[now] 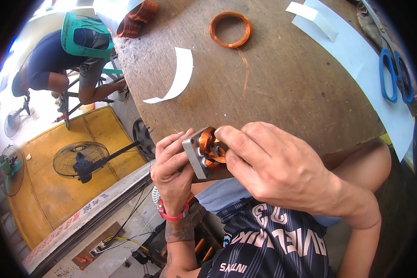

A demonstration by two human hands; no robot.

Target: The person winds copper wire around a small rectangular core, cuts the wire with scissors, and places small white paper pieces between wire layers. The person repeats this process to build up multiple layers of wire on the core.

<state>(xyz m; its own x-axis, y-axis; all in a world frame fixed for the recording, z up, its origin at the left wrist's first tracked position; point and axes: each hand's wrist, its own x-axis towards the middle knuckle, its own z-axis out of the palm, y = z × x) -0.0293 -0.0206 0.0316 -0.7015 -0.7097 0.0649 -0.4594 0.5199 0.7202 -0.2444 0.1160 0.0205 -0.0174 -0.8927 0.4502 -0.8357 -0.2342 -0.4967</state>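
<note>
At the centre of the view, over the near edge of a wooden table [287, 83]: grey metal block [194, 159] with copper winding [206, 142] in its opening, held up between two hands. Left hand [173, 167], on the block's 9 o'clock side: fingers curled closed around its outer edge, firm hold. Right hand [278, 162], on the 3 o'clock side: thumb and forefinger bent close together at the winding; fingertips partly hidden, so cannot tell whether they pinch a strand or only press on it.

Handling, judged: block probably dense for its size, rigid, perhaps a little slick on the flat faces; best taken by the outer edges, clear of the copper. Winding likely springy, its thin coating easily scratched; pads rather than nails, several strands at once.

Around the block: copper ring [211, 34] near 12 o'clock, loose wire [245, 76] trailing below it; curved white strip [182, 74] toward 11 to 12; blue-handled scissors [388, 76] at 2.
</note>
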